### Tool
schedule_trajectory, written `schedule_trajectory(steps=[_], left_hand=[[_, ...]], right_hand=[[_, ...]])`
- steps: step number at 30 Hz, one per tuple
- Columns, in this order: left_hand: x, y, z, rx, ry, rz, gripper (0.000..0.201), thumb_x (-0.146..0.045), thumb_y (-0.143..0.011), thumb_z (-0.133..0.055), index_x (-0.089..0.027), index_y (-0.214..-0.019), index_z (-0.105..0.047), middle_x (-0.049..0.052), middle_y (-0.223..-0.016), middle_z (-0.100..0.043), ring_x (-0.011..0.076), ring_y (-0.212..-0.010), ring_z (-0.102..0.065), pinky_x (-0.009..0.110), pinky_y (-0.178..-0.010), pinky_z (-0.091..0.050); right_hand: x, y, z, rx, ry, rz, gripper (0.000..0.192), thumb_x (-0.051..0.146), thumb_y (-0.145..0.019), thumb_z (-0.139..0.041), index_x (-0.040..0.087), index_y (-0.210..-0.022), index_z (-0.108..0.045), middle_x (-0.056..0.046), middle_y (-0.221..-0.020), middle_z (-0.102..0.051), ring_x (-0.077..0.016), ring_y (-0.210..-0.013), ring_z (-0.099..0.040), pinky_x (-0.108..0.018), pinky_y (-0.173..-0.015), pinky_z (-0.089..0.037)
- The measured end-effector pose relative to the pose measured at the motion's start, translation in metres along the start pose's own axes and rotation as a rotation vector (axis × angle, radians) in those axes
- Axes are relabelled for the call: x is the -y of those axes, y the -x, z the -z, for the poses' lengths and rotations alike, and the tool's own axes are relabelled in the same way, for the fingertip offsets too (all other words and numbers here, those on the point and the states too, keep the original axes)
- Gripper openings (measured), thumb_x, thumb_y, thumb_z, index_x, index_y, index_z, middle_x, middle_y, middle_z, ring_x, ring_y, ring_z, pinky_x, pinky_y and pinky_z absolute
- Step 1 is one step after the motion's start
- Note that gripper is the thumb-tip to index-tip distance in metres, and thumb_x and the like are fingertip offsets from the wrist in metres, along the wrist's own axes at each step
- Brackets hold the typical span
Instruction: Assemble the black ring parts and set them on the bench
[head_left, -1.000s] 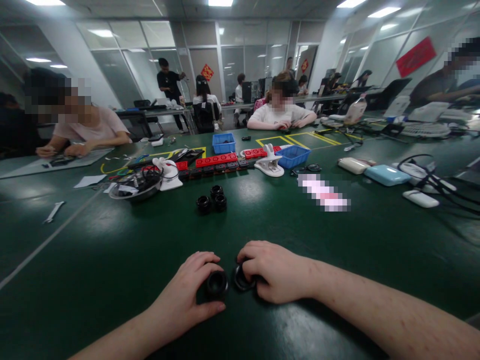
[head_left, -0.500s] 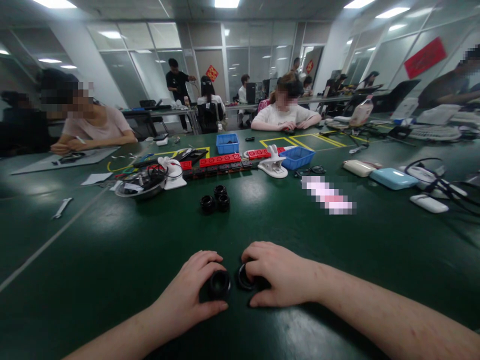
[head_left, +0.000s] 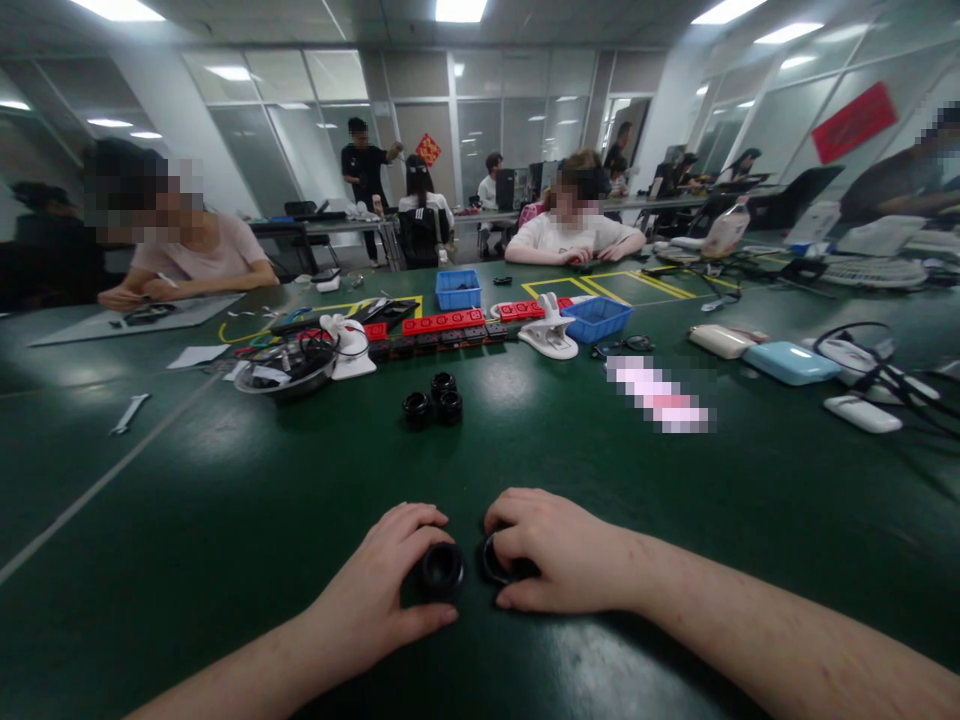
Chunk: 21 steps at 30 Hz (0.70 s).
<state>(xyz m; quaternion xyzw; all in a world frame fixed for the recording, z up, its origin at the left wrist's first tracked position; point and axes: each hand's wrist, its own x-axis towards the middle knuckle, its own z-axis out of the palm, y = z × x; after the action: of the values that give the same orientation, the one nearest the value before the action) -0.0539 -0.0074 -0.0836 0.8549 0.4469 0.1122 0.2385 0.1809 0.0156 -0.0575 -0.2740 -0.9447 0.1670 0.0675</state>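
Near the front of the green table, my left hand (head_left: 401,565) curls round a short black hollow cylinder (head_left: 442,570), its thumb on the near side and fingers on the far side. The cylinder's round opening faces up. Just to the right, my right hand (head_left: 536,550) is closed over a second black hollow cylinder (head_left: 493,560), partly hidden under its fingers. A narrow gap separates the two cylinders. Beyond my hands stands a cluster of 3 similar black cylinders (head_left: 448,406), close together.
Across the table's middle lie red strips (head_left: 442,322), white clamps (head_left: 551,335), blue bins (head_left: 598,318) and a metal bowl (head_left: 281,385) of parts. A wrench (head_left: 131,413) rests at left, a light-blue case (head_left: 791,362) at right. Co-workers sit on the far side.
My right hand's thumb has drawn in slightly toward its cylinder. The left hand keeps its place around the other one. The whole view has shifted a little.
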Motion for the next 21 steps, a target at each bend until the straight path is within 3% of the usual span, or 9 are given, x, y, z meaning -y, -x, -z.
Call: schedule_trajectory(steps=[5,9,12,16,21], left_hand=[[0.0,0.0,0.0,-0.01,-0.005,-0.005,0.039,-0.031,-0.067,-0.071,-0.027,-0.104,-0.058,0.006,-0.121,-0.051,0.0316,-0.117,-0.042,0.053,-0.099,-0.031],[0.003,0.001,-0.002,-0.007,-0.014,-0.01,0.041,-0.032,-0.067,-0.071,-0.026,-0.106,-0.057,0.006,-0.122,-0.05,0.0314,-0.117,-0.042,0.053,-0.1,-0.03],[0.008,0.003,-0.004,-0.027,-0.051,-0.004,0.063,-0.038,-0.065,-0.073,-0.027,-0.121,-0.047,0.009,-0.132,-0.043,0.033,-0.123,-0.035,0.054,-0.1,-0.028],[0.015,0.002,-0.003,0.002,-0.208,0.016,0.101,-0.055,-0.058,-0.072,-0.022,-0.139,-0.022,0.013,-0.146,-0.021,0.035,-0.132,-0.017,0.059,-0.103,-0.013],[0.014,0.0,0.003,0.126,-0.31,0.054,0.1,-0.064,-0.061,-0.064,-0.019,-0.14,-0.021,0.015,-0.147,-0.013,0.0327,-0.134,-0.01,0.056,-0.104,-0.011]], right_hand=[[-0.002,0.0,-0.002,-0.01,-0.003,0.018,0.025,0.039,-0.069,-0.069,0.016,-0.07,-0.062,-0.005,-0.099,-0.057,-0.0182,-0.087,-0.053,-0.03,-0.073,-0.042],[-0.002,0.002,0.003,-0.172,-0.02,0.048,0.036,0.05,-0.068,-0.067,0.015,-0.064,-0.058,-0.006,-0.1,-0.053,-0.0197,-0.091,-0.05,-0.037,-0.084,-0.038],[-0.003,0.005,0.008,-0.321,-0.071,0.034,0.037,0.051,-0.07,-0.064,0.015,-0.066,-0.055,-0.006,-0.095,-0.051,-0.0182,-0.089,-0.049,-0.036,-0.084,-0.038],[-0.008,0.005,0.008,-0.426,-0.102,0.036,0.03,0.046,-0.079,-0.056,0.016,-0.079,-0.058,-0.007,-0.095,-0.052,-0.0186,-0.09,-0.049,-0.036,-0.083,-0.039],[0.009,-0.007,0.008,-0.527,0.023,0.034,0.027,0.039,-0.082,-0.053,0.015,-0.092,-0.06,-0.01,-0.104,-0.053,-0.0224,-0.102,-0.046,-0.045,-0.097,-0.028]])
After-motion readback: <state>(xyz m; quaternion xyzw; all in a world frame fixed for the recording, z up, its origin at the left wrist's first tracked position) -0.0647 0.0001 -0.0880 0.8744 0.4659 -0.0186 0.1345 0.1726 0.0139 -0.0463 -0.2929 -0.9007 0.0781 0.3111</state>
